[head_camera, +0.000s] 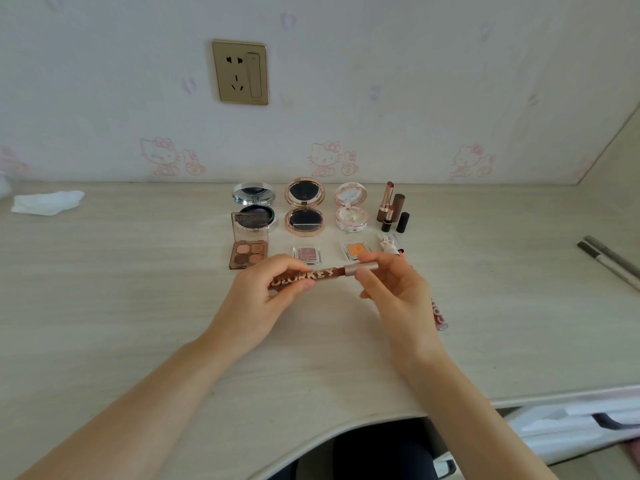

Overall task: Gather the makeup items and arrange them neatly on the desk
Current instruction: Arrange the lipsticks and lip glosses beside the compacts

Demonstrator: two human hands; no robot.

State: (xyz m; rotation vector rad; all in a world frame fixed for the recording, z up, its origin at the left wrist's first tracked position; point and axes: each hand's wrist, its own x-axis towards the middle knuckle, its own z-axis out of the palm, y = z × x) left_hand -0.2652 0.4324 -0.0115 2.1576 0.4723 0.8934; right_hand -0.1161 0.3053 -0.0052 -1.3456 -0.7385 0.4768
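Spanning the whole view, a pale wood-grain desk (pixel 138 323) is backed by cartoon-printed wallpaper (pixel 346 98) carrying a gold socket (pixel 240 72). Open compacts (pixel 304 206) and lipsticks (pixel 391 209) are ranged in rows near the wall. Above the desk a lip gloss tube (pixel 311 276) is held level, its body pinched by the left hand (pixel 270 299), its cap by the right hand (pixel 394 292). Light, rigid and slick, it is judged best gripped mid-barrel.

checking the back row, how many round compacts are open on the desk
3, in a row near the wall: the silver compact on the left, the rose-gold compact in the middle, the pink compact on the right. None seems hidden.
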